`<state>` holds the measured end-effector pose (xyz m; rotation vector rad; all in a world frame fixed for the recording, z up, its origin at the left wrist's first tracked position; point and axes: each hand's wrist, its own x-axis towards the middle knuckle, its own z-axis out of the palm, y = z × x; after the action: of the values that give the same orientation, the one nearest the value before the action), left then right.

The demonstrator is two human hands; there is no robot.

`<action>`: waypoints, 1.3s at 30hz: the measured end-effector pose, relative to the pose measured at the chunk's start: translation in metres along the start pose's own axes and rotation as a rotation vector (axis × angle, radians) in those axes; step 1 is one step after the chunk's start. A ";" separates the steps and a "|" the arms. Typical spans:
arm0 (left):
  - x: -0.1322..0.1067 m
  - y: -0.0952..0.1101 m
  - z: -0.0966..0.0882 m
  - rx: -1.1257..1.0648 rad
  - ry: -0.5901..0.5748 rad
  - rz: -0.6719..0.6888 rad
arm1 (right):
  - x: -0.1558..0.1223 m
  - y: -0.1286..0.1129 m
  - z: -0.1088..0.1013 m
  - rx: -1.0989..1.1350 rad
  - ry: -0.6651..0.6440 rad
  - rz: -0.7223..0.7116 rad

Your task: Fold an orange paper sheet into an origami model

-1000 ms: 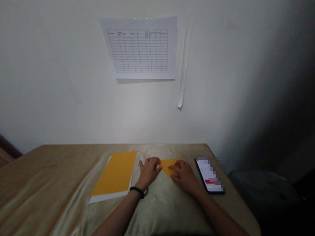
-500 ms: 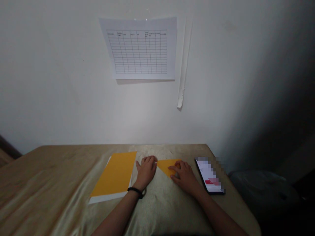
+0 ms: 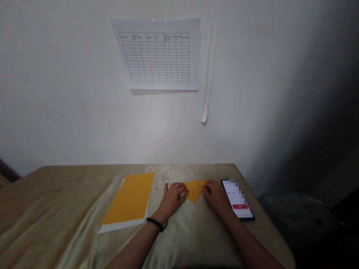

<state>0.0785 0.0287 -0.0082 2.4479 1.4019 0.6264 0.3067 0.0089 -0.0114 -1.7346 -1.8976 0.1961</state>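
Observation:
Between my hands a folded sheet of yellow paper (image 3: 194,189) forms a triangle with its point toward me; a crease line runs down its middle. My left hand (image 3: 174,196), with a black band at the wrist, pinches the paper's left corner between thumb and fingers. At the opposite corner, my right hand (image 3: 214,192) has its fingertips closed on the paper's edge. Both hands rest low over the cloth-covered table (image 3: 193,231).
Left of my hands lies a stack of yellow sheets (image 3: 129,200) over white paper. A phone (image 3: 237,201) with a lit screen lies to the right. Behind the table, a printed table sheet (image 3: 158,56) and a loose paper strip (image 3: 207,82) hang on the wall.
My left hand has moved right onto the paper's left corner. My right hand has shifted right to its other corner, and the paper now shows a narrower triangle with a middle crease.

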 end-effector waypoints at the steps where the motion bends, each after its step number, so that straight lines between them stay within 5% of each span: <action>1: 0.000 0.000 0.000 -0.001 0.003 0.001 | 0.001 0.001 0.000 -0.022 -0.007 0.004; 39: 0.000 0.003 0.000 0.020 0.016 0.001 | -0.013 -0.015 -0.003 -0.075 -0.093 -0.001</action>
<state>0.0805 0.0270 -0.0070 2.4645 1.4203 0.6365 0.2957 -0.0068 -0.0057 -1.8021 -1.9958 0.2110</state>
